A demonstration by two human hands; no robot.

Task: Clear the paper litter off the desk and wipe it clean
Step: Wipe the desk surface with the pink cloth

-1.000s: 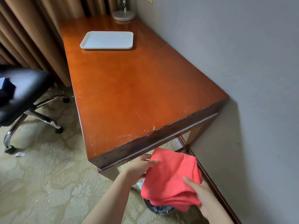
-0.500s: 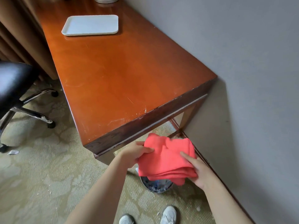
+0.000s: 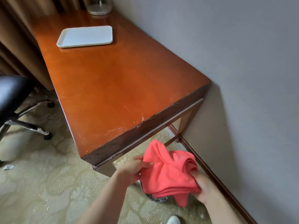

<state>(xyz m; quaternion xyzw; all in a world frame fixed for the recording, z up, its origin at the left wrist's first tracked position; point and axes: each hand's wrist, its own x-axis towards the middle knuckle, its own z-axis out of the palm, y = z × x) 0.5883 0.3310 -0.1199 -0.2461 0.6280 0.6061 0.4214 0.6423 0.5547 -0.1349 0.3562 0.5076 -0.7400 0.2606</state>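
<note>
Red cloth (image 3: pixel 169 172) now bunched and looser than half a second ago, pinched by left hand (image 3: pixel 132 168) fingers, gripped underneath by right hand (image 3: pixel 205 189), below near worktop (image 3: pixel 113 88) edge; no litter visible there, wiping likely next.

A tray (image 3: pixel 85 36) is lying on the tabletop (image 3: pixel 113 84) at eleven o'clock; a lamp base (image 3: pixel 99 9) is standing behind it; a chair (image 3: pixel 13 97) is sitting at nine o'clock.

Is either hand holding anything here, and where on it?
Both hold the red cloth: the left hand pinches its left edge, and the right hand grips the bunched lower right end.
</note>
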